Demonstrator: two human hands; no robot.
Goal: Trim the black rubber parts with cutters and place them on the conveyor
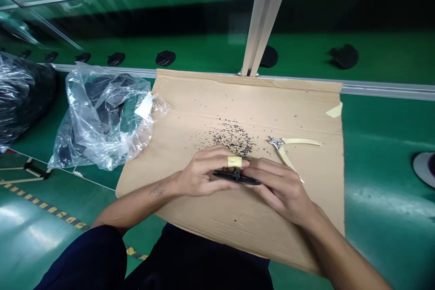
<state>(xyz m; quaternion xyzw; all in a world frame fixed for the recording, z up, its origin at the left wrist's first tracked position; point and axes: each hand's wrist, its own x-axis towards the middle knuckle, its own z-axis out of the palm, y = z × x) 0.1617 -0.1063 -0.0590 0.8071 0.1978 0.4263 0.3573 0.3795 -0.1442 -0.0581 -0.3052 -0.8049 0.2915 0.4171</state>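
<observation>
A green workbench [380, 145] carries a sheet of cardboard [210, 99] that overhangs its near edge toward me, with a conveyor [306, 54] of black parts running along its far edge. Over the cardboard's near middle my left hand [200, 174] and right hand [282, 188] pinch a flat black part [237, 178] between fingertips, the hands almost touching. Black shavings [233, 138] lie just beyond, cutters [292, 147] to the right, a clear bag [102, 118] crowds the left edge, and the near right corner lies bare.

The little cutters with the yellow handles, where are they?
In the head view, the yellow-handled metal cutters lie on the brown cardboard sheet, just beyond the right hand and to the right of the scattered black trimmings.
</observation>
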